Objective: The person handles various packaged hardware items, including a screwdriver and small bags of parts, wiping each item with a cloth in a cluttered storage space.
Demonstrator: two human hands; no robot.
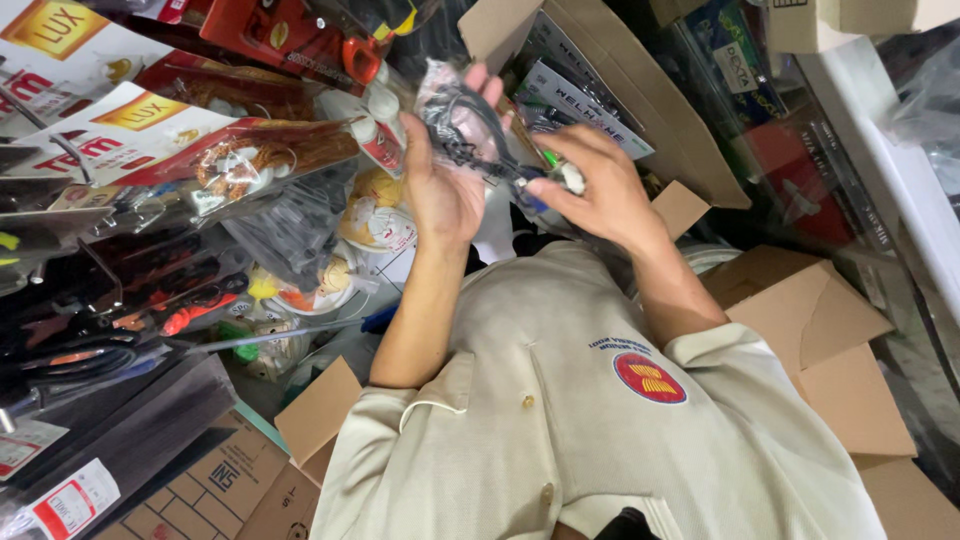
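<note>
Cluttered stockroom shelving filled the view, hung and stacked with packaged goods, cardboard cartons all around. Camera looked down over a beige short-sleeved shirt (560, 420) with a round red and yellow chest badge.

Far to the outer side of the left hand (440, 185): white and yellow printed cartons (95, 125), and below them carded tools with black and orange handles (150, 290). Nearer that hand, a clear packet of coiled orange cord (250, 160), then small white bottles with red labels (375, 125) just beside the thumb.

Left hand was raised, palm toward the camera, fingers partly curled. It gripped a clear plastic bag holding a coiled black cable (462, 120); the bag rose above the fingertips and spanned the gap between both hands.

Right hand (590, 185) was close beside the left, nearly touching it, fingers bent inward and pinched on the lower end of the same bag. A small white piece (572, 178) and bits of blue and green showed at its fingertips; what they were could not be made out.

Beyond the right hand stood an open brown cardboard box (640, 110) with grey-and-white printed packs inside. Below and to its outer side lay more open brown cartons (810, 320). At the far edge ran a white shelf frame (900, 170).
</note>
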